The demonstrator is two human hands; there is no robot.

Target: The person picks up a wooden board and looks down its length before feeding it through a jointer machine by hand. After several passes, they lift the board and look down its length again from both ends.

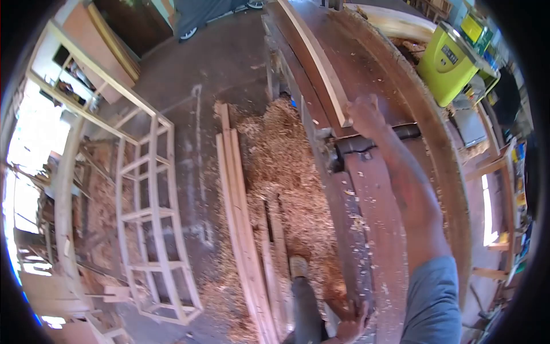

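Note:
A long pale wooden strip (pixel 321 63) lies lengthwise on the far part of a brown planer bed (pixel 375 200). My right hand (pixel 366 116) is closed at the strip's near end, with its fingers curled against the wood. Just on the near side of that hand, a dark cutter opening (pixel 358 143) crosses the bed. My left hand (pixel 350 328) rests low in the view at the bed's left edge, fingers apart and holding nothing. Part of it is cut off by the bottom of the frame.
Wood shavings (pixel 292 166) are heaped on the floor left of the machine, around my foot (pixel 298 266). Several long boards (pixel 235 229) lie beside them. A slatted wooden frame (pixel 152 212) stands further left. A lime-green box (pixel 447 63) sits at upper right. A person's legs (pixel 209 14) show at the top.

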